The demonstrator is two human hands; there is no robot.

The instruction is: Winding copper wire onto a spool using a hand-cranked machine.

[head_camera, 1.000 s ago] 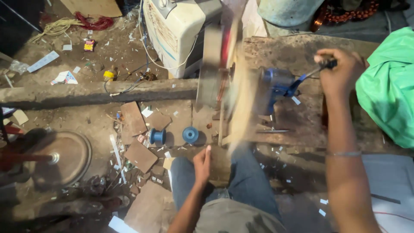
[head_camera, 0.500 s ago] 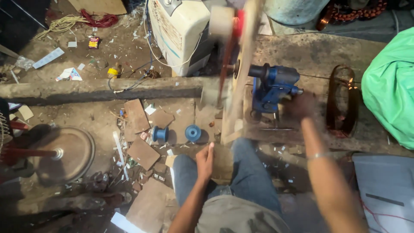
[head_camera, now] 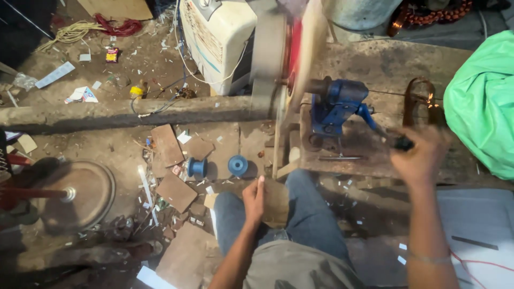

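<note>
On the dirt floor at upper left, a small red and yellow packet point(head_camera: 112, 54) lies near a flat white strip of card point(head_camera: 55, 74), and a crumpled white wrapper point(head_camera: 82, 95) sits just below them. Two blue spools point(head_camera: 238, 165) stand side by side on the ground beside brown cardboard pieces point(head_camera: 167, 144). At the top edge, a grey metal drum point(head_camera: 357, 13) shows only its lower wall, so its contents cannot be told. A white cooler box point(head_camera: 217, 37) stands left of the blurred spinning wheel point(head_camera: 297, 59). On the worn bench point(head_camera: 385, 64), the right hand point(head_camera: 420, 155) is clenched around the black crank handle point(head_camera: 402, 143) of the blue winding machine point(head_camera: 337, 107). The left hand point(head_camera: 254, 198) rests flat on a brown board point(head_camera: 277, 200) over the knee, fingers closed.
</note>
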